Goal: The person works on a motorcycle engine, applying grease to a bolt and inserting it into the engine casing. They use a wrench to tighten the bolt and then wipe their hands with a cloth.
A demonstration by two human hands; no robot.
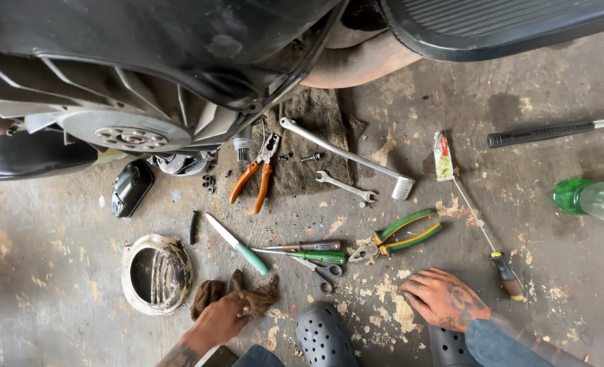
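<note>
The left hand (224,318) reaches in from the near edge, forearm angled up and to the right, fingers curled down on a brown rag (237,295) that lies crumpled on the concrete floor (50,272); it grips the cloth at its near side. The right hand (443,299) lies flat on the floor, palm down, fingers spread and pointing left, holding nothing, its denim sleeve (499,343) running off to the near right. Between the hands sit two dark clogs (324,334), toes pointing far. Just left of the rag lies a round metal cover (156,274) with slots. Just beyond the rag lie a knife (237,245) with a teal handle, scissors (319,270) and two screwdrivers (312,251) side by side. Far of the right hand are green-handled pliers (400,236), and to its right a thin long screwdriver (482,228) runs from a small tube (442,158) toward the near side. Farther off, a dark cloth (312,146) carries orange-handled pliers (256,175), a spanner (345,186) and a long wrench (349,158). A scooter (152,61) overhangs the whole far left, closing that side. Open floor lies at the near left beside the cover, and at the right between the thin screwdriver and a green bottle (591,197) by the right edge; a dark-gripped handle (553,129) lies beyond the bottle.
</note>
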